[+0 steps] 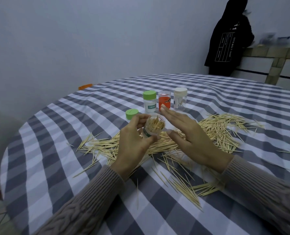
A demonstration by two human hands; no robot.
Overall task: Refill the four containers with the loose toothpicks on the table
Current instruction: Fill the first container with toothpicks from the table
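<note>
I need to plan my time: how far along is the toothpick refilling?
In hand: the left hand grips an open clear container packed with toothpicks, its green lid off. Behind stand green-lidded, red and white-capped containers, fill unclear. Left: a large spread of loose wooden toothpicks.

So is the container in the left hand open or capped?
Open. The container in the left hand has no cap, toothpicks showing at its mouth; a loose green lid sits beside it.
</note>
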